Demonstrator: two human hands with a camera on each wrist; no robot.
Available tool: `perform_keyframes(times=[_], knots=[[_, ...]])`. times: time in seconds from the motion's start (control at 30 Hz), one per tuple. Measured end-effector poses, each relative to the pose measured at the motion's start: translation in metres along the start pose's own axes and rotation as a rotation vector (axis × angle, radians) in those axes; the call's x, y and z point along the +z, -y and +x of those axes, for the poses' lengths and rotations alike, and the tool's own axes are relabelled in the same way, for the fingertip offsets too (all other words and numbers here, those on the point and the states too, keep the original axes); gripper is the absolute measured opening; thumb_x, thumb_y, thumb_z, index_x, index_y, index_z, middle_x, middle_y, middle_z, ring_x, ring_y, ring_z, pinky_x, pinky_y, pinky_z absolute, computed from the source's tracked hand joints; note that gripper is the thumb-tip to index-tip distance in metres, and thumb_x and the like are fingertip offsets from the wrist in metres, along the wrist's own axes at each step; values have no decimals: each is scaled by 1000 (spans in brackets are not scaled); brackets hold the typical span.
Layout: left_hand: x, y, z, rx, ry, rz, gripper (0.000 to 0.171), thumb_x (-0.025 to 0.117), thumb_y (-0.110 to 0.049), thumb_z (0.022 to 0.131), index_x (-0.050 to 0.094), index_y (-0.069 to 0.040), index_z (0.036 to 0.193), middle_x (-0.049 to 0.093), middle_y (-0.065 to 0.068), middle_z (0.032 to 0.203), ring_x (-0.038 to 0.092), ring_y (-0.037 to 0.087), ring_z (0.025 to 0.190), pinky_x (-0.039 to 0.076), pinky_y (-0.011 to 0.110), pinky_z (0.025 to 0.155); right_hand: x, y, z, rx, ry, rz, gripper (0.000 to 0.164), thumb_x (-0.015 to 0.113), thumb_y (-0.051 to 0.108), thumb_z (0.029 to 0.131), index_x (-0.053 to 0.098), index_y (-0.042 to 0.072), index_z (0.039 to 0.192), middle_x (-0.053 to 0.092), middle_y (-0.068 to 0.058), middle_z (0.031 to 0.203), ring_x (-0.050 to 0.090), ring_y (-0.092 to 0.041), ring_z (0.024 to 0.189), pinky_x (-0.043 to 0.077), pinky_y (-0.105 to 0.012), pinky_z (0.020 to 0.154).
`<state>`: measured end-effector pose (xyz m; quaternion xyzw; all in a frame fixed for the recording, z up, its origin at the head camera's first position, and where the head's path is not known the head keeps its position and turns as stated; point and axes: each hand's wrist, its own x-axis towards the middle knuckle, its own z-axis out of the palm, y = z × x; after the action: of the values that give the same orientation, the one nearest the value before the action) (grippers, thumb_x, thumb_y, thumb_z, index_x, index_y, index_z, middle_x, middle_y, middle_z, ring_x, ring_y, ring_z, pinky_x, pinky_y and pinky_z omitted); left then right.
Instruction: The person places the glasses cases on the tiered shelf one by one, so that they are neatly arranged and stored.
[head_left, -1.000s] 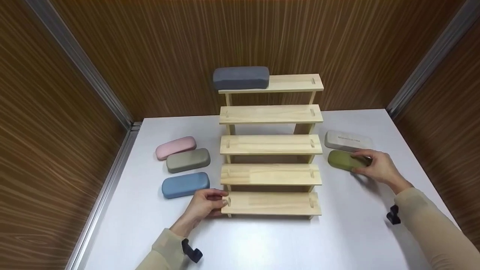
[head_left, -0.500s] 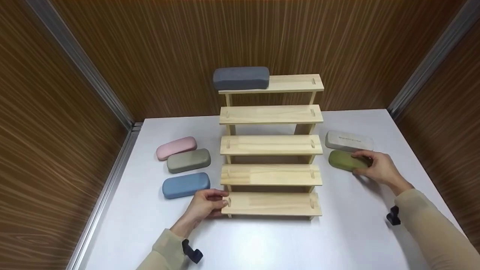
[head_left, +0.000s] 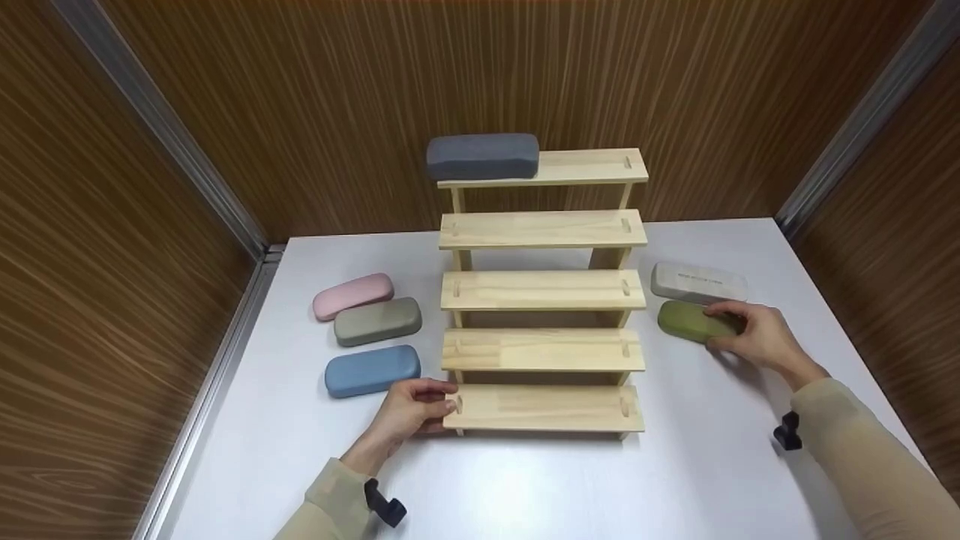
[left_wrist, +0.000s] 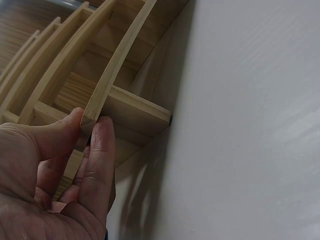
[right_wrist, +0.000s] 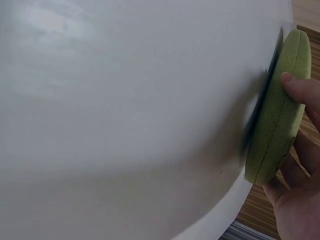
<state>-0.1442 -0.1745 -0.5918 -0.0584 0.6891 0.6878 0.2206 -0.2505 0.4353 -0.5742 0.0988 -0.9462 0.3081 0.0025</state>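
Green case [head_left: 684, 321] lies at the table [head_left: 517, 487], right of the stepped rack [head_left: 547, 291], just in front of the grey case [head_left: 696, 280]. Probably light, stiff, grippy fabric; we'd pinch across its width, mid-length. Long axis roughly left-right, one end facing the rack. Our right hand [head_left: 763, 336] grips its right part; left hand [head_left: 409, 409] pinches the bottom shelf [head_left: 544, 407].

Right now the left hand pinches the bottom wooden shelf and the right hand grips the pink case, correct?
The case's colour is wrong: the right hand grips the olive-green case, as the head view shows. The left hand does pinch the bottom wooden shelf.
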Motion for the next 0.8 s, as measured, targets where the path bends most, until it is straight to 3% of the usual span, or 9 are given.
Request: perform_keyframes(times=[0.23, 0.47, 0.67, 0.8], knots=[[0, 0, 0, -4, -3, -4, 36, 84, -5, 98, 77, 5, 132, 81, -2, 106, 79, 9, 88, 70, 25, 74, -3, 0, -2, -18, -15, -21, 52, 98, 11, 85, 80, 7, 133, 76, -28, 140, 70, -48, 127, 33, -1, 91], [-1, 0, -1, 3, -3, -6, 38, 83, -4, 98, 76, 6, 133, 81, -1, 104, 79, 8, 87, 70, 25, 74, -11, 6, -1, 15, 6, -46, 50, 95, 13, 89, 79, 7, 136, 76, -28, 142, 70, -44, 125, 38, -10, 92], [0, 1, 0, 10, 0, -9, 38, 83, -4, 98, 76, 6, 134, 80, -2, 104, 78, 8, 86, 70, 24, 74, -19, 15, 2, 22, -9, -40, 50, 95, 13, 89, 79, 7, 136, 77, -27, 140, 68, -38, 122, 37, -7, 90], [0, 1, 0, 11, 0, -10, 38, 83, -3, 98, 75, 6, 134, 80, -1, 104, 78, 8, 87, 70, 25, 74, -24, 20, 4, 14, -33, -37, 49, 96, 14, 88, 80, 9, 135, 78, -24, 139, 67, -22, 117, 36, -4, 89]])
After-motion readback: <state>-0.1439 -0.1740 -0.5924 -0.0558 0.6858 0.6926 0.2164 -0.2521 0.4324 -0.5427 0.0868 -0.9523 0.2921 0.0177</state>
